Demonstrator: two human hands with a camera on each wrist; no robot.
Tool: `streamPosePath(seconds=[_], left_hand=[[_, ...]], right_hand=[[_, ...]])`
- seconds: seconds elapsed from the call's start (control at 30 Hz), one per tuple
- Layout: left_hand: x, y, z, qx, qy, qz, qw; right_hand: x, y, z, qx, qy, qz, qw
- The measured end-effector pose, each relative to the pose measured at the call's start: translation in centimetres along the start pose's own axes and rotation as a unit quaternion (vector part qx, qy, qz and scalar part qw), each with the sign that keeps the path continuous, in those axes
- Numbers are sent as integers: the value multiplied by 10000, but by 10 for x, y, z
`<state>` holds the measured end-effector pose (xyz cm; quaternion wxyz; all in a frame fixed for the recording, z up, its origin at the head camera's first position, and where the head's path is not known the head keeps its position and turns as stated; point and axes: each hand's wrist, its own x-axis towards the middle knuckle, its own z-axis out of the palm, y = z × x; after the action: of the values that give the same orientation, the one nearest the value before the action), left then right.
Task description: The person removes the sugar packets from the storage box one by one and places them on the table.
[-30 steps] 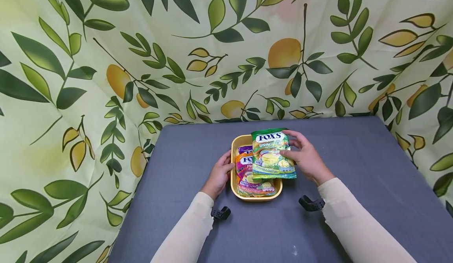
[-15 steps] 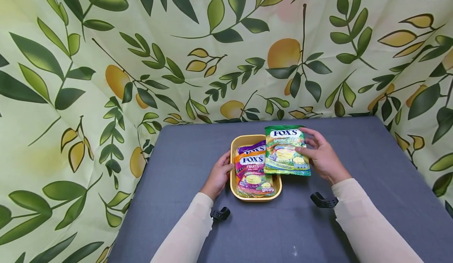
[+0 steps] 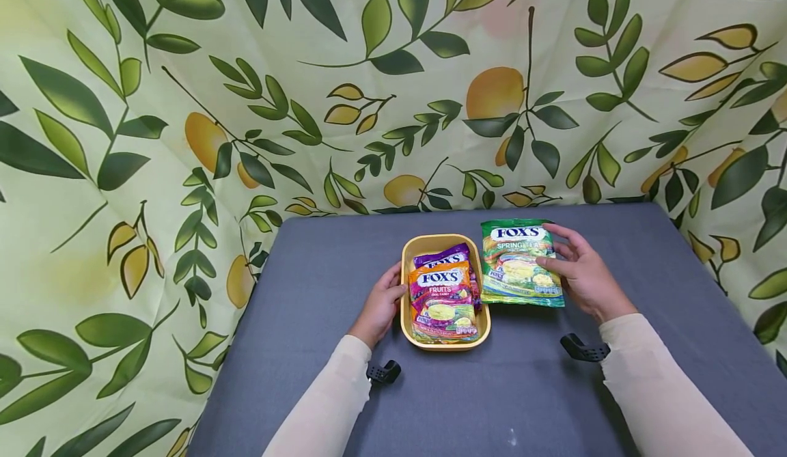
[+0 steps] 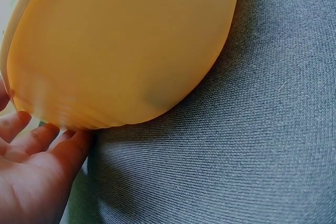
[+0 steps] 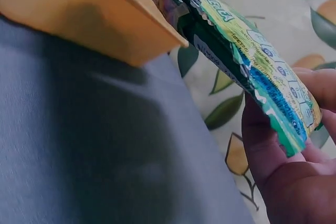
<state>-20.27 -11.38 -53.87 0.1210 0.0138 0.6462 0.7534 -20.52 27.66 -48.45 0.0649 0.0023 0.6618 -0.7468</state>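
Green rectangular plastic pouch (image 3: 519, 266), right of frame centre, edge pinched between thumb and fingers of the right hand (image 3: 587, 276). Left hand (image 3: 378, 307) grips yellow rounded plastic tray (image 3: 445, 347); brace that so the pouch clears its rim.

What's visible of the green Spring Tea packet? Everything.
The green packet is a glossy pouch with crimped ends, a FOX'S logo and yellow and blue artwork. It looks sealed, held tilted off the table, printed face up, right of the yellow tray. The right grip pinches its right edge, thumb on the front; contact with the tray is unclear.
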Motion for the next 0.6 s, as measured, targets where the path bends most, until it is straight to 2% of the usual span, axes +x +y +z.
streamPosePath(seconds=[0.23,0.6], left_hand=[[0,1,0,-39,-1,-3,10000],[1,-3,-1,-122,-48,-8,9999]], right_hand=[[3,7,-18,-80,-179,181,9996],[9,26,-21,-1175,-279,465,9916]])
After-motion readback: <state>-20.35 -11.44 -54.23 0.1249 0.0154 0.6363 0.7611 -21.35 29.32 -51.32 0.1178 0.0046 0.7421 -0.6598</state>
